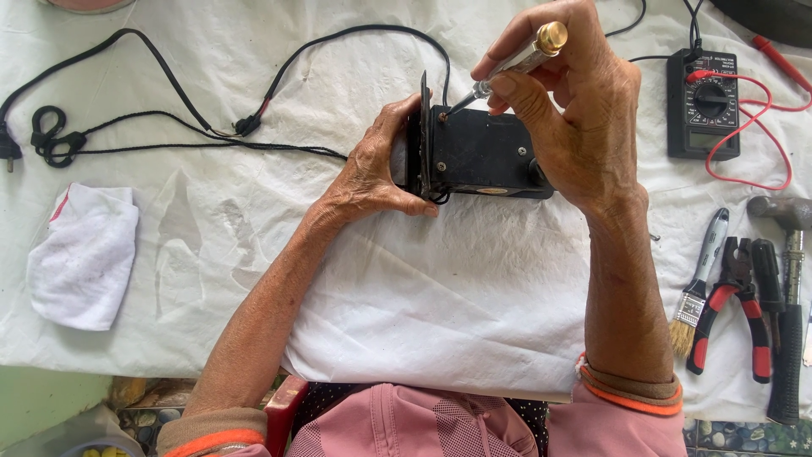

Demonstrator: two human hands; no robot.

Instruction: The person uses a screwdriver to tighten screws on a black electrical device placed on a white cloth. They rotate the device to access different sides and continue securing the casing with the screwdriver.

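Note:
A black box-shaped electrical device (480, 156) lies on a white cloth (423, 288) at the centre. My left hand (372, 169) grips its left end, where a thin black plate stands on edge. My right hand (567, 110) holds a screwdriver (518, 61) with a clear handle and brass cap. Its tip rests on a screw at the device's upper left corner. Black cables (279, 148) run from the device off to the left.
A black multimeter (702, 103) with red leads sits at upper right. A small paintbrush (699, 288), red-handled pliers (734, 305), a dark tool and a hammer (791, 296) lie at right. A folded white rag (83, 254) lies at left.

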